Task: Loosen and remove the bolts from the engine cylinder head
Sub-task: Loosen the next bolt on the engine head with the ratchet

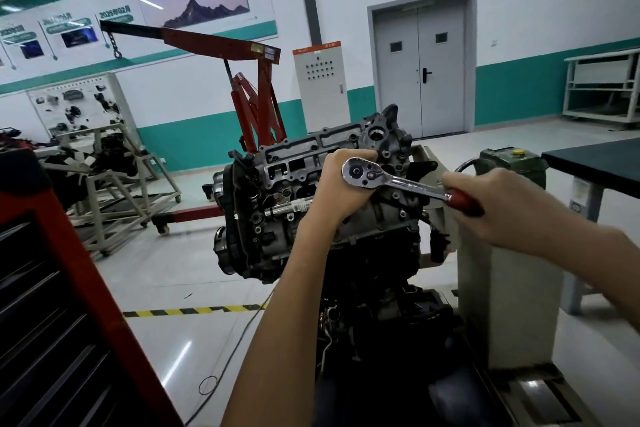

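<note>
Left hand (pixel 341 184) cups the ratchet (pixel 391 180) head on the cylinder head (pixel 294 163); right hand (pixel 498 199) grips its handle.

red engine hoist (pixel 221 45) at back; grey double door (pixel 398 87) beyond; hazard tape (pixel 194 310) on floor

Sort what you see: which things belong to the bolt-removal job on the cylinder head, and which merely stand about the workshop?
Job: cylinder head; ratchet wrench, gripped by left hand at its head and right hand at its red handle.
Standing about: red engine crane; grey control cabinet; red tool cabinet.
</note>
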